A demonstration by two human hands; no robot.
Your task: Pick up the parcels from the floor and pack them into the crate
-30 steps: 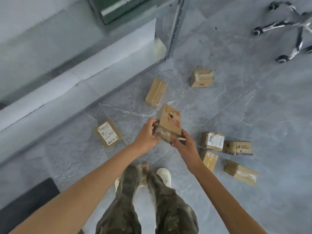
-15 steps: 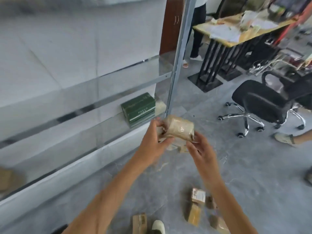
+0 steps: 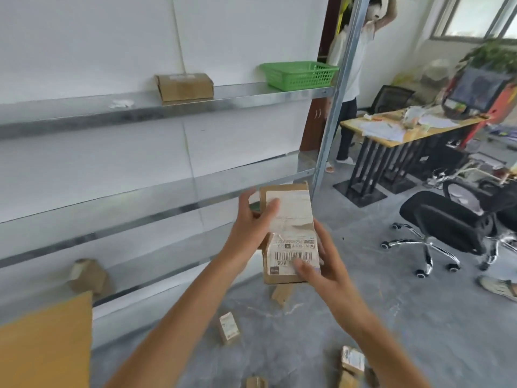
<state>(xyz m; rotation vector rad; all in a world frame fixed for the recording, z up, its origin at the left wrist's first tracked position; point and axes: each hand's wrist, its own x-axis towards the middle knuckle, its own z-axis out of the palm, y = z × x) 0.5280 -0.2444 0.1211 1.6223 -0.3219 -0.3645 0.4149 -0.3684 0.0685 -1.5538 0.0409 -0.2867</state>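
I hold a small cardboard parcel [image 3: 291, 233] with a white barcode label at chest height in front of the metal shelves. My left hand [image 3: 251, 228] grips its upper left side, thumb across the label. My right hand [image 3: 321, 264] grips its lower right corner, thumb on the barcode. A green mesh crate [image 3: 299, 75] stands on the top shelf, up and right of the parcel. Several more parcels lie on the floor below: one [image 3: 228, 327] under my left forearm, one [image 3: 282, 294] just beneath the held parcel, another [image 3: 352, 359] at the bottom right.
A brown box [image 3: 183, 86] sits on the top shelf [image 3: 84, 114]. Another parcel [image 3: 86, 275] lies on the lowest shelf. A large cardboard sheet [image 3: 47, 343] fills the bottom left. A black office chair [image 3: 447, 231], a desk [image 3: 405, 130] and a standing person [image 3: 349, 74] are to the right.
I have risen from the floor with the parcel and the view has swung up to the shelves. The parcel has turned so its barcode label faces me.
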